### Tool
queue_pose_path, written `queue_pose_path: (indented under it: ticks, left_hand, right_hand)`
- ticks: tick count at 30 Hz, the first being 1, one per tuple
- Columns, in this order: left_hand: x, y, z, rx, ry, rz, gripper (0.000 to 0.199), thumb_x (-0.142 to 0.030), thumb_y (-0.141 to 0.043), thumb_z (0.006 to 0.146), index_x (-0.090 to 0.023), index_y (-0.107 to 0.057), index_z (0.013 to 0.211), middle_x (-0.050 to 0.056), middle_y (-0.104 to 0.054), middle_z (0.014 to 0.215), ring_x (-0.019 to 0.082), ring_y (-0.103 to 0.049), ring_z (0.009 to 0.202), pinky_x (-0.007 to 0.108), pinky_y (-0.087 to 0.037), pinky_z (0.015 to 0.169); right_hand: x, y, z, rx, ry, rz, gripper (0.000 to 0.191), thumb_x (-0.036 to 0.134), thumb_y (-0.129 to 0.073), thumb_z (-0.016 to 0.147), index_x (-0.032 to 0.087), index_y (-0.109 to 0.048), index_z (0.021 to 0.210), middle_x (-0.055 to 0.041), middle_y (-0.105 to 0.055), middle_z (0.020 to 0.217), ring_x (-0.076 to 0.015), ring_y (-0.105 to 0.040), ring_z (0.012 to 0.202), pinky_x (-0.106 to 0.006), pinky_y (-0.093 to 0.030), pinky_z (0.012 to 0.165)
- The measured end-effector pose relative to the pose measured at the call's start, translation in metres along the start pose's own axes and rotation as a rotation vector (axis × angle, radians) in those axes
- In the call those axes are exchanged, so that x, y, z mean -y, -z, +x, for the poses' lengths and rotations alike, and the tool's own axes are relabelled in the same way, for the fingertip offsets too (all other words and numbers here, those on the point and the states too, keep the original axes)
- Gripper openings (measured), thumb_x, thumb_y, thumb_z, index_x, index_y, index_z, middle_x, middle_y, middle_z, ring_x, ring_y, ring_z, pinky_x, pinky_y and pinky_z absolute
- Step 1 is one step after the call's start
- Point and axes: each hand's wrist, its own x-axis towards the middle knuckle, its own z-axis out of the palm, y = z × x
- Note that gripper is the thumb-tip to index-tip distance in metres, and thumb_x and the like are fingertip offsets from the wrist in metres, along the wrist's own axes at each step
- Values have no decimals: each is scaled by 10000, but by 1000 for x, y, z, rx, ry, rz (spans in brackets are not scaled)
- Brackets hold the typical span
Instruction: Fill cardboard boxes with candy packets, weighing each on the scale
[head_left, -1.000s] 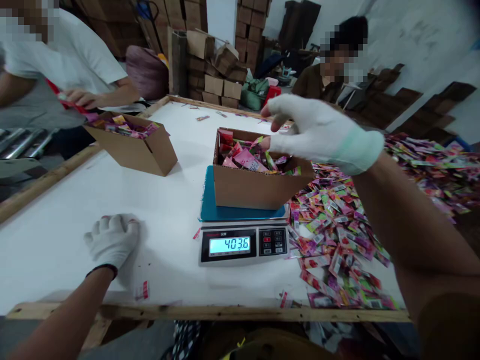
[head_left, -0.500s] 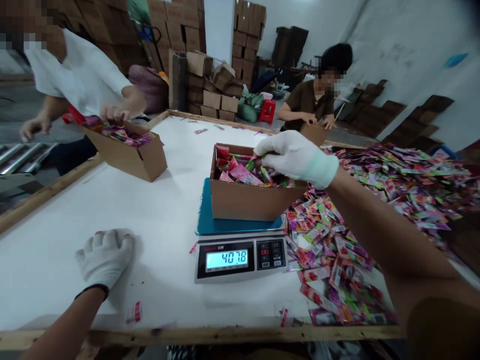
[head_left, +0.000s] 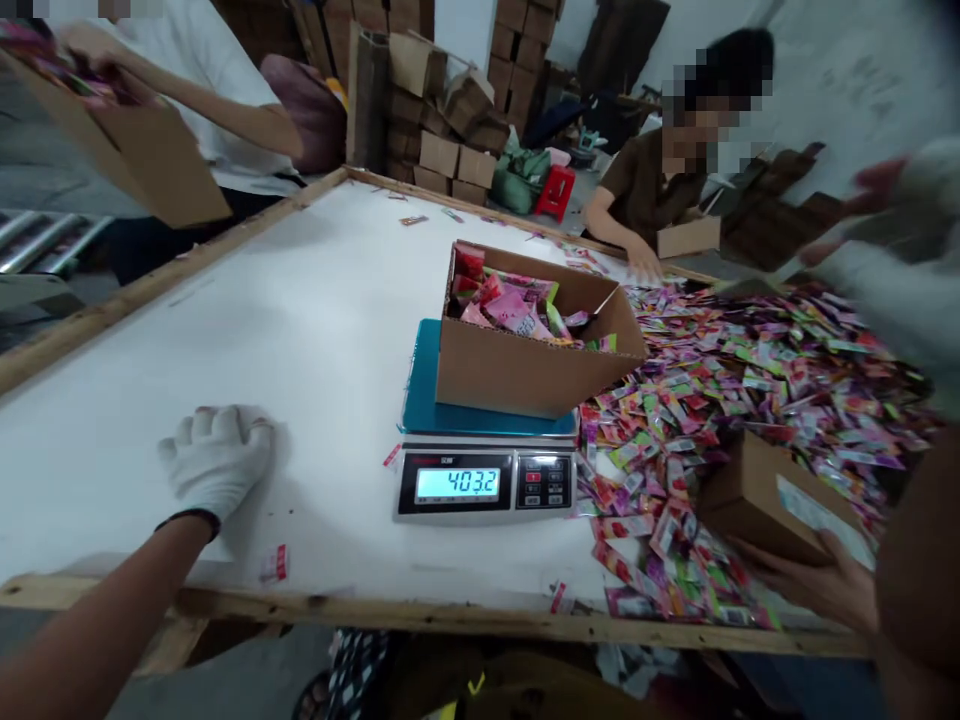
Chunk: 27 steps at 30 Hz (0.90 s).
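Observation:
My left hand, in a white glove, lies flat on the white tabletop with its fingers spread and nothing in them. At the upper right my right hand, also gloved, is raised above the pile of packets and smeared by motion; whether it holds anything is unclear. An open cardboard box, part filled with small pink, red and green sachets, rests on the blue plate of a digital scale. The display reads 403.2. Neither hand touches the box.
A large heap of sachets covers the table's right side. A bare hand of another person holds a cardboard box there. At left, a person in white holds a filled box. Across the table is a person in brown.
My right hand has left the box and swung to the right. The display dropped from 407.8 to 403.2. The left co-worker's box was lifted off the table; another box appeared at the right.

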Motion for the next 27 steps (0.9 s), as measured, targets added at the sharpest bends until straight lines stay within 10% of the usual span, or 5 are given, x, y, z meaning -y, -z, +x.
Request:
queue_pose_path:
  ticks: [3,6,13,20,27]
  left_hand:
    - [-2,3,-2,-3,-1,3,694,-553,-54,1022,-65,-512,1205,183,-499,1294,287,-412,1217,471,-354,1037]
    - [-3,5,-1,-6,14,-1,675,-541,-56,1027,-74,-509,1207,174,-494,1305,289,-410,1233,469,-349,1045]
    - [5,0,2,15,93,-28,555,-460,-183,1013,-119,-523,1288,170,-479,1423,309,-370,1360,482,-288,1118]
    - [22,-27,4,-50,111,-18,611,-472,-177,967,-136,-550,1315,150,-489,1466,301,-324,1428,491,-273,1142]
    - [28,-32,6,-67,114,-22,641,-489,-168,946,-124,-560,1297,166,-484,1466,301,-312,1446,505,-274,1161]
  right_hand:
    - [29,-25,-17,419,331,27,479,545,-620,949,254,-656,1328,-78,-701,1215,-176,-648,1116,-345,-494,974]
    - [44,-73,-24,570,577,102,376,480,-632,932,188,-707,1156,-118,-704,1149,-258,-638,1124,-431,-495,1002]
    - [107,-186,37,573,363,-87,291,445,-631,895,168,-718,904,-65,-683,840,-201,-617,815,-312,-448,755]
    - [268,-323,115,740,401,-139,310,400,-604,897,199,-709,1108,-133,-723,1164,-311,-644,1132,-461,-439,973]
    - [319,-459,101,771,340,-35,442,322,-496,978,188,-526,1398,-154,-573,1445,-316,-528,1319,-540,-441,1047]
